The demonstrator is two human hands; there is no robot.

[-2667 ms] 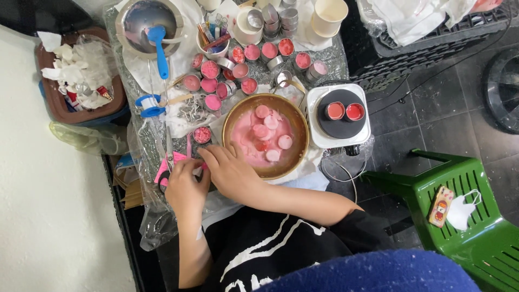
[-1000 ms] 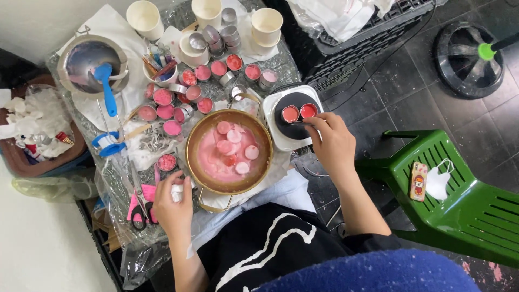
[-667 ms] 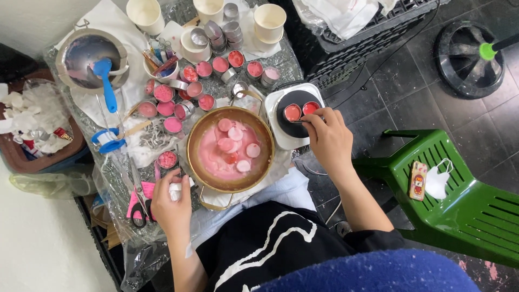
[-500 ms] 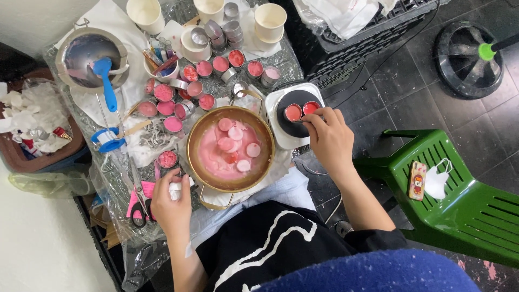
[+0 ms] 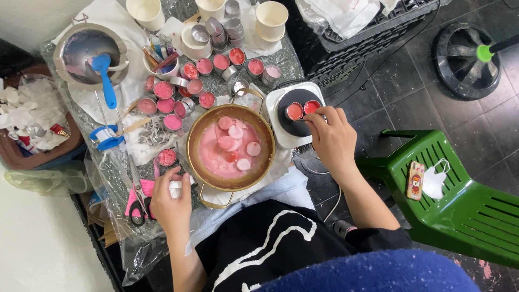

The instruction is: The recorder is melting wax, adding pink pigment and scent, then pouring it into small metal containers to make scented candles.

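Red tin on hotplate, touching right hand grip fingertips.

Big pot: shiny gold metal, w/ smooth wet-looking pink stuff inside. Little tins on the hot plate: shiny metal; plate top is matt black, its frame smooth white. Right hand touches a tin there. Left hand holds a soft white wad, maybe paper or cloth, can't tell. Table cover: clear crinkly plastic, v. shiny. Mixing bowl: dull grey metal, w/ smooth blue plastic spatula. Cups: matt cream, paper-like. Scissors: shiny metal blades, black plastic grips. Chair: glossy green plastic. Floor: dark tiles, a bit shiny.
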